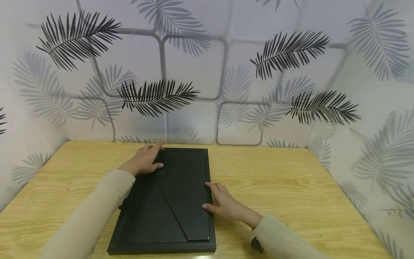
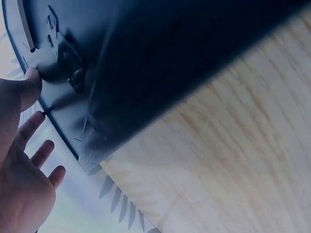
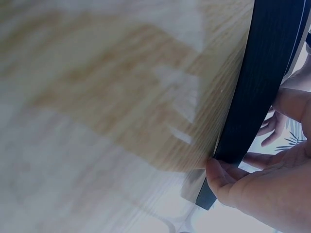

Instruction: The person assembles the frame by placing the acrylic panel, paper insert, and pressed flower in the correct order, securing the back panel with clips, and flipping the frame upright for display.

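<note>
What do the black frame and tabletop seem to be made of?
Black frame: painted wood, fibreboard or plastic, satin; even dark faces with soft sheen leave it open.
Tabletop: wood or printed laminate, fairly glossy; yellow grain pattern and pale reflections show.

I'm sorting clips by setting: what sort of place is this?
Probably a room indoors, perhaps at home: a wood-grain table stands against a leaf-patterned wall, with a black frame lying on it.
</note>
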